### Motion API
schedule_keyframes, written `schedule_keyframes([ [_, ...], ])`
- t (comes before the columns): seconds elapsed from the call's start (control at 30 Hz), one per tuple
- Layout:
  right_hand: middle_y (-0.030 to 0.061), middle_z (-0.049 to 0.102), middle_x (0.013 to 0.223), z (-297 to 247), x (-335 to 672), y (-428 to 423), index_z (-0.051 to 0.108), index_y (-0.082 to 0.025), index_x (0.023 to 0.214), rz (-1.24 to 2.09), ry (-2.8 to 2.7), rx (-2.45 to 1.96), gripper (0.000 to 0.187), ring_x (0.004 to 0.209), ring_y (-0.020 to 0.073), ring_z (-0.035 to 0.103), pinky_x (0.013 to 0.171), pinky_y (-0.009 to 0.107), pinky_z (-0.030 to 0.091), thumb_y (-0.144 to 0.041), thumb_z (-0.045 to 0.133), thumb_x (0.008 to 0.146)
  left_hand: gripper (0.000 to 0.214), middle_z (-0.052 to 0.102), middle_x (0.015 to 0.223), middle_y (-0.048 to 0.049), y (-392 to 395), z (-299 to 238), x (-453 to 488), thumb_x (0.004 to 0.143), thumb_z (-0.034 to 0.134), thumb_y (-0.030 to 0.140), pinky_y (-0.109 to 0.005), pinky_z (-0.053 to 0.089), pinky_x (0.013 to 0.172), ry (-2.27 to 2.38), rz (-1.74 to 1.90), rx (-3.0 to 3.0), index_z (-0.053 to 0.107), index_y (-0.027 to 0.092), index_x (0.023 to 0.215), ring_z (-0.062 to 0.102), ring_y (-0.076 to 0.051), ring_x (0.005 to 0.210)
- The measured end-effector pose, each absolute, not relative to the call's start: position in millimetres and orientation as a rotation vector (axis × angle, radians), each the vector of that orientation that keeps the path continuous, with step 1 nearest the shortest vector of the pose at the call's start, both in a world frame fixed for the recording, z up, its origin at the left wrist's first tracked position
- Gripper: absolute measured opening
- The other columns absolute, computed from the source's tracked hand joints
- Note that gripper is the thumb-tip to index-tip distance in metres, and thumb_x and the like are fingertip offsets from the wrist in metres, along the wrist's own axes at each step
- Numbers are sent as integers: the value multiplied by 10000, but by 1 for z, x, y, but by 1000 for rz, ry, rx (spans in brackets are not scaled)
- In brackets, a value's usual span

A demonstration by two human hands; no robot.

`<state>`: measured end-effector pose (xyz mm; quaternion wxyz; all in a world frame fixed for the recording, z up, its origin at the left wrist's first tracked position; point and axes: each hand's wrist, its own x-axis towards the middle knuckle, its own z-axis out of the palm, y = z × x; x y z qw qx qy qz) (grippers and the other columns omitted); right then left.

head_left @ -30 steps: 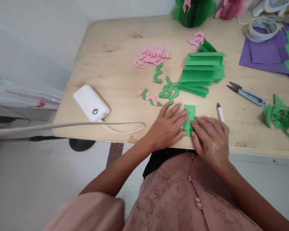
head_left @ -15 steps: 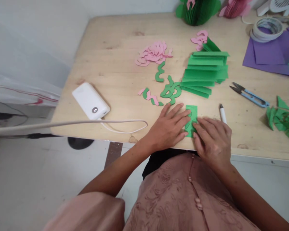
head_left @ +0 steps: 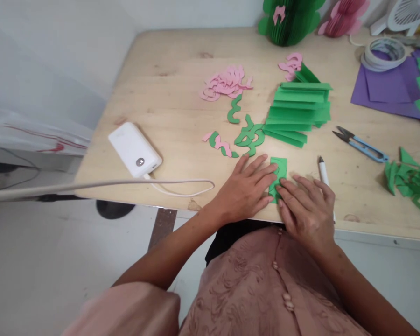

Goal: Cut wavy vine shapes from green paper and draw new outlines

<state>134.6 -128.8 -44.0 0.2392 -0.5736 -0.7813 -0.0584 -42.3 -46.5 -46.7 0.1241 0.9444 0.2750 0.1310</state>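
Note:
A small green paper strip (head_left: 279, 167) with a curved outline drawn on it lies flat near the table's front edge. My left hand (head_left: 247, 189) is spread flat, its fingertips resting on the strip's left side. From the right, my right hand (head_left: 306, 205) touches the lower right part of the strip with its fingers stretched out. A white pen with a dark tip (head_left: 324, 171) lies beside the right hand, which partly covers it. Just beyond my left hand are wavy green paper cutouts (head_left: 248, 136) and a pink-and-green wavy piece (head_left: 220, 144).
Pleated green paper (head_left: 299, 112) and pink cutouts (head_left: 227, 83) lie farther back. Blue thread snips (head_left: 362, 145), green scraps (head_left: 411, 175), purple paper (head_left: 388, 88) and tape rolls (head_left: 385, 53) are to the right. A white power bank (head_left: 135, 149) with a cable sits left.
The camera view has shifted slightly, so the table appears lower. My right-hand fingers have moved a little left and down along the strip; my left hand stays in place on it.

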Motion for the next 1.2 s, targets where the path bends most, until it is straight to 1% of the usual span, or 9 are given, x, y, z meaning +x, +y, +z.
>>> schedule_keyframes([
  [0.37,31,725,1111,-46,136,-129,687,-176,1036,-106,-2129,-1597,200,1095,283,605,1023,504,321,-172,634,843,419,451,1448,-95,-47,-46,-42,921,427,402,-546,151,1168,803,411,2756,514,139,1234,249,-296,1414],
  [0.63,32,724,1112,-45,134,-130,686,-175,1043,-99,-2120,-1586,204,1087,282,606,1024,501,321,-174,630,847,411,472,1428,-117,-45,-48,-44,924,421,402,-545,169,1162,806,477,2728,519,119,1205,260,-303,1410],
  [1.2,46,723,1116,-45,135,-131,693,-179,1046,-125,-2125,-1588,208,1092,276,604,1031,499,312,-185,622,850,410,469,1432,-107,-46,-47,-43,910,444,407,-544,154,1170,821,414,2751,514,136,1210,243,-295,1417],
])
